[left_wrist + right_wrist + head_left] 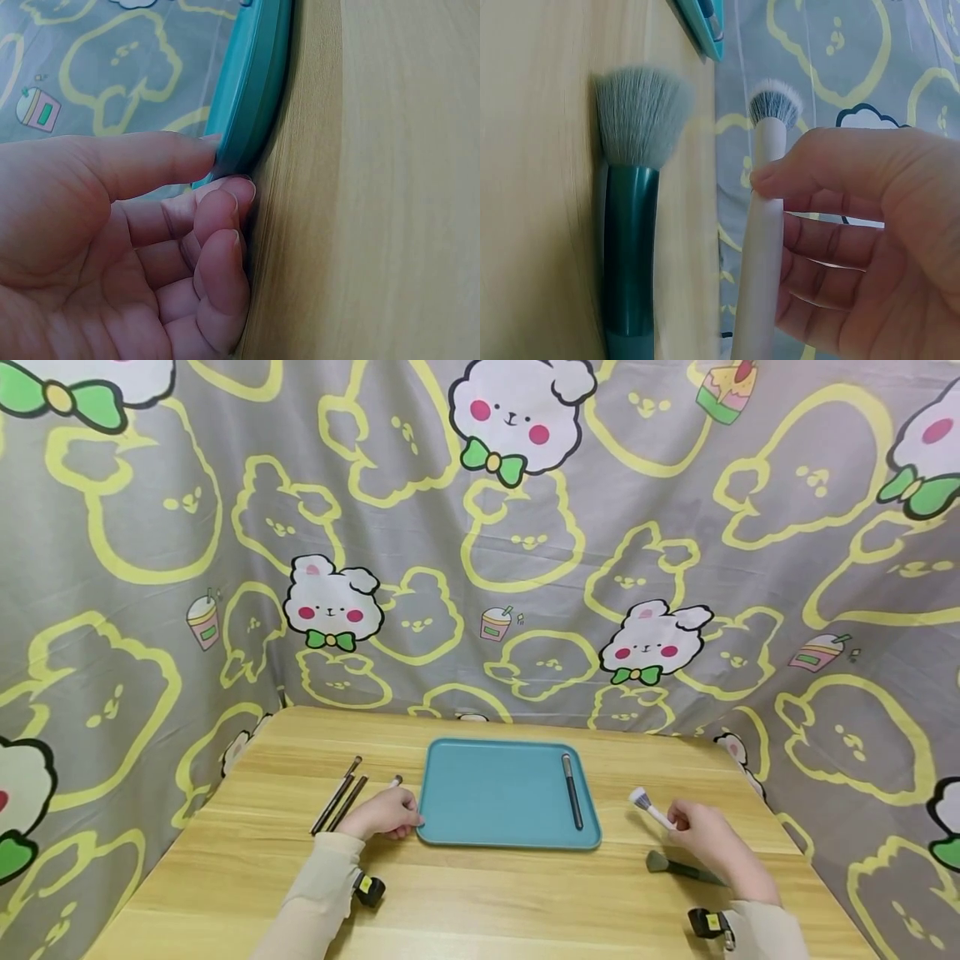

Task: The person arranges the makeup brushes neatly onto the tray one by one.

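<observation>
In the head view my right hand (703, 837) holds a white makeup brush (651, 808) to the right of the tray. The right wrist view shows thumb and fingers pinching its white handle (756, 277), with pale-tipped, dark-based bristles (775, 103) upward. A green makeup brush (681, 867) lies on the table beside this hand, partly hidden by the forearm. My left hand (384, 814) grips the near left edge of a teal tray (495, 793). Its thumb (161, 161) rests on the rim and the fingertips are at the underside. On the tray's right side lies a dark-handled makeup brush (573, 793).
Several slim makeup brushes (332, 804) lie on the wooden table (450, 902) left of the tray, one brush (397, 781) partly behind the left hand. A patterned grey curtain (525, 610) surrounds the table at the back and sides.
</observation>
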Demonstrator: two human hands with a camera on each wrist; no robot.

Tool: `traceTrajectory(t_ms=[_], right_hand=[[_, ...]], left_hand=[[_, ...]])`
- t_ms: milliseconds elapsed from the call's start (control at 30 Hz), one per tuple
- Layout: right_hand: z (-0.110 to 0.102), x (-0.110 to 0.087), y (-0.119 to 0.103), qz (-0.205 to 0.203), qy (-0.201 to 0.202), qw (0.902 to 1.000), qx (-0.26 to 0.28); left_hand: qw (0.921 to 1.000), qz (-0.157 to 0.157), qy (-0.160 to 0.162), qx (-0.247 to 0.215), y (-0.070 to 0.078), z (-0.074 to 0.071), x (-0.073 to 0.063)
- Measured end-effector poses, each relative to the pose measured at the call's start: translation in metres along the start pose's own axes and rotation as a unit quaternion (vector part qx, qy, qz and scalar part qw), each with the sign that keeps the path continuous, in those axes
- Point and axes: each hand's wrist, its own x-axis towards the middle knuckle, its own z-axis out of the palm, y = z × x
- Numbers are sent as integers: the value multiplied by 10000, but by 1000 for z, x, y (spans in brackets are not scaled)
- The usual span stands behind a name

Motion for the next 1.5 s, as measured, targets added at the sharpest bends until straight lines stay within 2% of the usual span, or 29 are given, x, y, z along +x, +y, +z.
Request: traceTrajectory(t_ms=[533, 1133, 1500], right_hand=[[4, 13, -16, -52, 87, 9999, -17], [7, 38, -42, -223, 176, 9994, 209], [8, 48, -56, -107, 216, 9996, 175]], left_hand=[[10000, 14, 11, -52, -7, 1, 1], [10000, -20, 20, -9, -3, 0, 1], [10000, -62, 8, 15, 0, 0, 1]])
